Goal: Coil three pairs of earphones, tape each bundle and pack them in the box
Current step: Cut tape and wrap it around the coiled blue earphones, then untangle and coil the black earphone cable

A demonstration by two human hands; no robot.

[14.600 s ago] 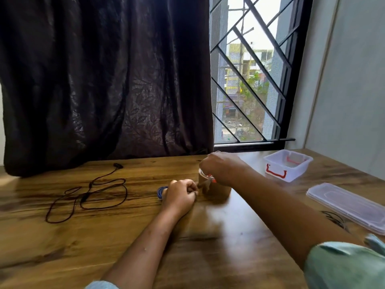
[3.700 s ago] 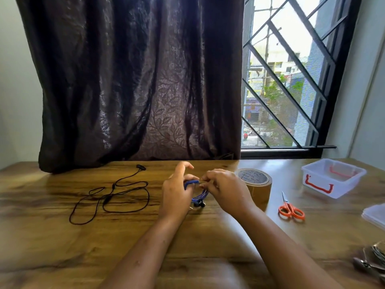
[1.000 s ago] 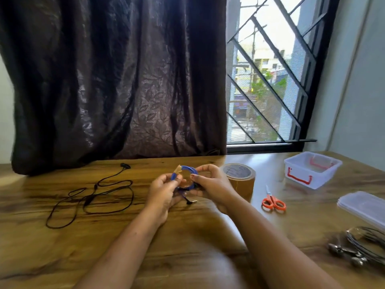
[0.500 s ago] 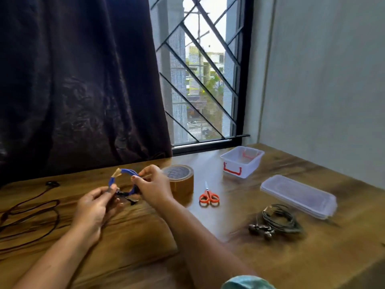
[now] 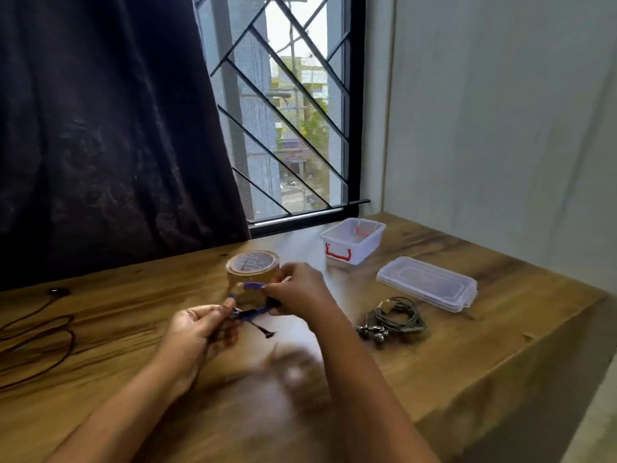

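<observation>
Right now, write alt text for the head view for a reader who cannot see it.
The left hand and right hand pinch a coil of blue earphones above a wooden table, in front of a brown tape roll. To the right sit an open plastic box, its lid and a coiled grey pair; a loose black pair lies far left.

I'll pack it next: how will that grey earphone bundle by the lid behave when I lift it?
The grey earphone bundle is thin looped cord, so probably light and floppy. Its earbuds lie outside the coil and would likely dangle.
</observation>
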